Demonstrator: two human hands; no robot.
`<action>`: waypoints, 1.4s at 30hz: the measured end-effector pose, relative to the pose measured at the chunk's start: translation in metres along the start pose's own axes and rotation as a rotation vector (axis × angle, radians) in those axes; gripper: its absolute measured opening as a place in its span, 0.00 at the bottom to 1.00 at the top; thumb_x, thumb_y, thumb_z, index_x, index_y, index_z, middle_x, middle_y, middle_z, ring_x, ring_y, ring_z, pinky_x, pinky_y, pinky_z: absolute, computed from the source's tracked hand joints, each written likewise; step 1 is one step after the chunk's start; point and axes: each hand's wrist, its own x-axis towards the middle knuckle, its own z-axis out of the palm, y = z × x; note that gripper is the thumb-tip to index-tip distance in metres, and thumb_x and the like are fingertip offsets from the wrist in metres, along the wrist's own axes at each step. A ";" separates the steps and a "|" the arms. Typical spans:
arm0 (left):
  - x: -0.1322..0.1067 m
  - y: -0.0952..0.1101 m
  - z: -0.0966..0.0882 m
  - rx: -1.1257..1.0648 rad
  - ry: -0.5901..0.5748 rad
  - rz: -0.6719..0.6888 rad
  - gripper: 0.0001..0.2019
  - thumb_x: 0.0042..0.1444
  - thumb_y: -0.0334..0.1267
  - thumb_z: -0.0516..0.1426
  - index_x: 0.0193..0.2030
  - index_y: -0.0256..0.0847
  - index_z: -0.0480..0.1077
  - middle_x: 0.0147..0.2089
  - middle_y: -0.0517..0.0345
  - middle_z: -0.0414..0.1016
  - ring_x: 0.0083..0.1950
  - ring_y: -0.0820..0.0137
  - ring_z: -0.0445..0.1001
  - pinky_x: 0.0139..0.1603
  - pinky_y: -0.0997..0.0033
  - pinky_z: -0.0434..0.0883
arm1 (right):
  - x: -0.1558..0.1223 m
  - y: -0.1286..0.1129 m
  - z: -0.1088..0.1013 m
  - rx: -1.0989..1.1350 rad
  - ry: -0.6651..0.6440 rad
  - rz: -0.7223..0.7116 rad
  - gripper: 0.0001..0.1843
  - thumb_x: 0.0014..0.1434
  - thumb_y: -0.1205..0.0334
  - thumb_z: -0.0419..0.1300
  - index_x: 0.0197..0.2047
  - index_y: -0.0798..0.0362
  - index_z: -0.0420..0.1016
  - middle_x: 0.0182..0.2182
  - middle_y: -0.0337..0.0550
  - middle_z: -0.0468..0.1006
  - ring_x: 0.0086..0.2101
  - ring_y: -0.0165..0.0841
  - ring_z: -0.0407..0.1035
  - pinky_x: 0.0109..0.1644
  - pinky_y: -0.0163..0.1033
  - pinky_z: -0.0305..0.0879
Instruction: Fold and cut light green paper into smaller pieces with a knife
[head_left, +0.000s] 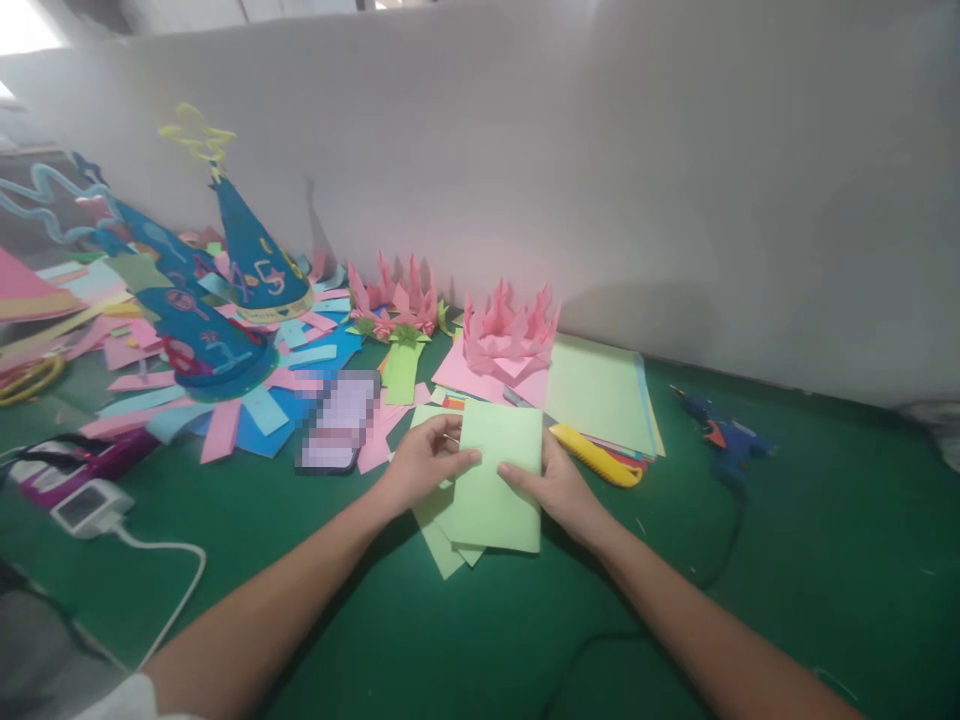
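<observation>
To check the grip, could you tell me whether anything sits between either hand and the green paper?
Nothing visible does: the left hand and right hand both hold the green paper directly, thumbs on top.

I see a table covered in green, backed by a pale wall. At its middle lies a light green sheet on top of more green paper. Just right of it is a yellow box cutter, partly tucked under a stack of coloured paper. Farther right a blue glue gun lies on its side, its black cord trailing toward me. Two pink paper crowns sit near the wall. To the left, two blue party cones rest among pink and blue paper strips, beside a phone. At the left edge I make out a white charger with its cable.
</observation>
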 end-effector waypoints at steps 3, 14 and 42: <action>-0.001 -0.001 0.001 -0.014 0.009 0.020 0.20 0.45 0.43 0.66 0.44 0.36 0.70 0.34 0.58 0.72 0.29 0.77 0.68 0.28 0.79 0.64 | 0.000 0.002 0.000 -0.009 0.007 -0.007 0.39 0.48 0.53 0.67 0.59 0.51 0.55 0.51 0.48 0.73 0.47 0.41 0.70 0.48 0.46 0.70; 0.000 0.000 0.006 -0.190 0.086 -0.054 0.26 0.40 0.42 0.68 0.44 0.37 0.63 0.28 0.67 0.65 0.26 0.80 0.64 0.25 0.80 0.61 | 0.001 0.005 -0.002 -0.052 0.007 -0.018 0.38 0.49 0.53 0.66 0.59 0.51 0.54 0.52 0.49 0.71 0.47 0.42 0.70 0.48 0.47 0.70; -0.008 -0.004 0.001 0.147 0.135 0.066 0.12 0.47 0.43 0.62 0.34 0.37 0.73 0.27 0.61 0.65 0.25 0.77 0.61 0.24 0.78 0.59 | 0.001 0.005 0.001 0.078 -0.043 0.000 0.39 0.49 0.54 0.67 0.59 0.48 0.51 0.53 0.50 0.71 0.48 0.41 0.71 0.49 0.47 0.70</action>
